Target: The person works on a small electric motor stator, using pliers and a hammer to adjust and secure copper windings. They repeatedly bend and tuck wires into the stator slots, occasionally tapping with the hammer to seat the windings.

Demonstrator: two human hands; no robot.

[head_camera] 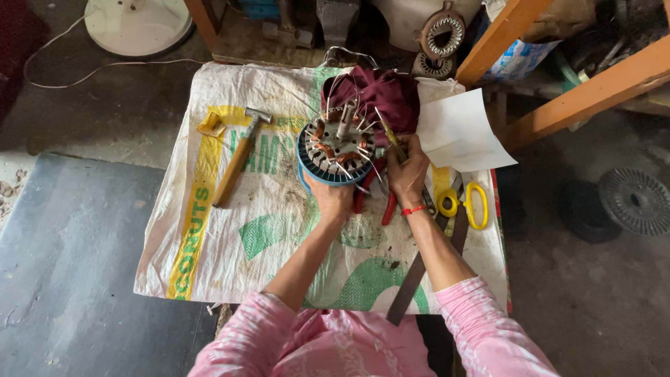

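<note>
A woven sack, printed in yellow and green, was spread over a low work surface, and every other item is located relative to the motor stator, a round blue-rimmed core with copper windings and a central shaft, which stood near the far middle of the sack. Directly behind the stator, and touching it, a dark maroon cloth was bunched. To the right of the stator, a white sheet of paper was laid partly over the sack's edge. A wooden-handled hammer was placed well to the left of the stator, its metal head pointed away from the person, with a scrap of yellow tape just beyond it. A long dark flat bar was laid to the near right of the stator, running diagonally toward the person. Yellow-handled scissors were seen to the right of the stator, below the paper. Red-handled pliers were partly hidden just below and right of the stator. The left hand was closed around the near rim of the stator, by which it was steadied. The right hand, a red band at its wrist, was held against the stator's right side with its fingers pinched on a slim yellowish tool directed into the loose white wire leads.
</note>
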